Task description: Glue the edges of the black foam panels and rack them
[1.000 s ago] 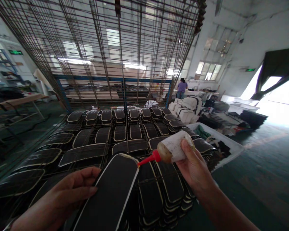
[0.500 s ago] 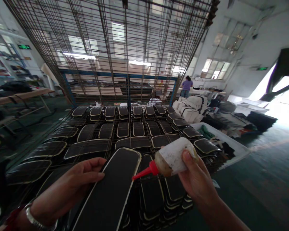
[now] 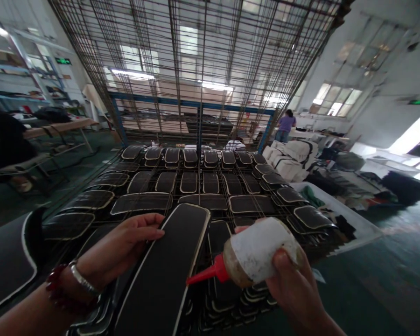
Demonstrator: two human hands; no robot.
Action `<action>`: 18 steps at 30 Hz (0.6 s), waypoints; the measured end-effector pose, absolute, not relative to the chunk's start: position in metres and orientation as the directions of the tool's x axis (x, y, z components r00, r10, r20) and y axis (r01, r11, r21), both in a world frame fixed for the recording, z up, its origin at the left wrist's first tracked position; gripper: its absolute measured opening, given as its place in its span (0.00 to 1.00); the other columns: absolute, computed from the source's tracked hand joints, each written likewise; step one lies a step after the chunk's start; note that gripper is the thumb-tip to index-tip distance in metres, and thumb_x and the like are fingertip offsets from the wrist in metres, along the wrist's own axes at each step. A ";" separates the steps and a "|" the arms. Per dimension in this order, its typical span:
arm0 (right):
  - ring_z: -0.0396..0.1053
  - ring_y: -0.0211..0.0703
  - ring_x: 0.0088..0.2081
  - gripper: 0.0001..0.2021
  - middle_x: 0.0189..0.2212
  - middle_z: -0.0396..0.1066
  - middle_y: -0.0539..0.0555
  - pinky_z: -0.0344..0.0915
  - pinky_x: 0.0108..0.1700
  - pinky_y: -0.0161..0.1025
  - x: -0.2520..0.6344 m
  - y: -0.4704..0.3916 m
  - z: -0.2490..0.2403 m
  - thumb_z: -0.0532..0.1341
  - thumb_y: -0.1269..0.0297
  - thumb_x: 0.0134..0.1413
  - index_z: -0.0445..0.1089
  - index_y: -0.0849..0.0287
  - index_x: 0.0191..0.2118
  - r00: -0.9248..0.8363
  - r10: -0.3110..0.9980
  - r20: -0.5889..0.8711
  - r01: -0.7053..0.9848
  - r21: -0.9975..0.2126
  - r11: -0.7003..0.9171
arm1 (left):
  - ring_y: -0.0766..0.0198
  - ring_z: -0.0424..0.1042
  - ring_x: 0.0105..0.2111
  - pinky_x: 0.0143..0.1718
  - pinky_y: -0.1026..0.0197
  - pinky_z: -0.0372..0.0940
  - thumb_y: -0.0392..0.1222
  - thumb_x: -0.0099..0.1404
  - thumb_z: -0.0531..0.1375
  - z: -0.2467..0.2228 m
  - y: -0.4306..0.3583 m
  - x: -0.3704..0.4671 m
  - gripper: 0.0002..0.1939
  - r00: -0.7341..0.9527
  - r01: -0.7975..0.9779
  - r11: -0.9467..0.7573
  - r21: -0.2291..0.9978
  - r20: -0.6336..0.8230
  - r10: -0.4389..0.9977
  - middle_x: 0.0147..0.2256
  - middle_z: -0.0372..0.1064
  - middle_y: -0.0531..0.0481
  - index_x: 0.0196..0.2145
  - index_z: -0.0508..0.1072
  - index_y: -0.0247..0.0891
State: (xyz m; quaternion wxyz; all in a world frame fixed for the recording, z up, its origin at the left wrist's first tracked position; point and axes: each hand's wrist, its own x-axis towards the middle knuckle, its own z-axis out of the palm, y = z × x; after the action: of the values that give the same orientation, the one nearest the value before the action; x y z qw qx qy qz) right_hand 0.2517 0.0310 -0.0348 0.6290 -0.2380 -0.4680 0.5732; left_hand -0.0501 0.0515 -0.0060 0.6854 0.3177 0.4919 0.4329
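Note:
My left hand (image 3: 126, 240) pinches the left edge of a long black panel (image 3: 164, 261) with rounded corners, and a pale line follows the panel's border. A squeeze bottle (image 3: 262, 252) with a white label and a red nozzle is in my right hand (image 3: 294, 284), thumb on its side. The nozzle's tip touches the panel's right edge, near its lower part. Around the panel lie rows of similar black pieces (image 3: 192, 182) with pale borders, some in stacks.
A wire rack (image 3: 203, 56) on a blue frame rises behind the rows. White bundles (image 3: 294, 154) and a white bin (image 3: 364, 224) are at the right. A person in purple (image 3: 285, 125) stands far back. Tables (image 3: 63, 128) are at the left.
The bottle's nozzle has moved down along the panel's right edge, toward me. The whole view has shifted left, so the rack and rows appear further right. Both hands keep their hold.

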 end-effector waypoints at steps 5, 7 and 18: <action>0.73 0.66 0.46 0.29 0.44 0.75 0.63 0.75 0.45 0.53 0.249 0.021 -0.041 0.77 0.45 0.52 0.72 0.54 0.53 -0.075 0.961 0.266 -0.430 -0.878 0.210 | 0.55 0.80 0.24 0.26 0.58 0.77 0.27 0.52 0.70 -0.003 0.054 -0.052 0.10 0.081 -0.313 0.398 0.863 -0.393 0.916 0.30 0.81 0.39 0.34 0.80 0.32; 0.73 0.67 0.47 0.30 0.45 0.74 0.64 0.75 0.43 0.53 0.247 0.019 -0.043 0.77 0.44 0.51 0.72 0.54 0.54 -0.076 0.964 0.255 -0.433 -0.879 0.198 | 0.56 0.80 0.24 0.26 0.58 0.77 0.26 0.53 0.68 -0.002 0.054 -0.054 0.09 0.061 -0.322 0.379 0.868 -0.380 0.923 0.29 0.81 0.40 0.33 0.80 0.32; 0.72 0.69 0.48 0.26 0.47 0.73 0.65 0.75 0.43 0.55 0.244 0.020 -0.055 0.73 0.47 0.58 0.70 0.54 0.56 -0.203 0.933 0.298 -0.458 -0.871 0.178 | 0.63 0.78 0.21 0.22 0.66 0.75 0.16 0.58 0.60 0.009 0.050 -0.060 0.13 -0.202 -0.521 0.261 0.813 -0.414 0.888 0.24 0.80 0.49 0.30 0.78 0.31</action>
State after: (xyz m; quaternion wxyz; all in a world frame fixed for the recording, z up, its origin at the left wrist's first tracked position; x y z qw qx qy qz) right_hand 0.2443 0.0199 -0.0554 0.5843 -0.2385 -0.4977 0.5950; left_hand -0.0605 0.0499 0.0091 0.6058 0.1789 0.5131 0.5812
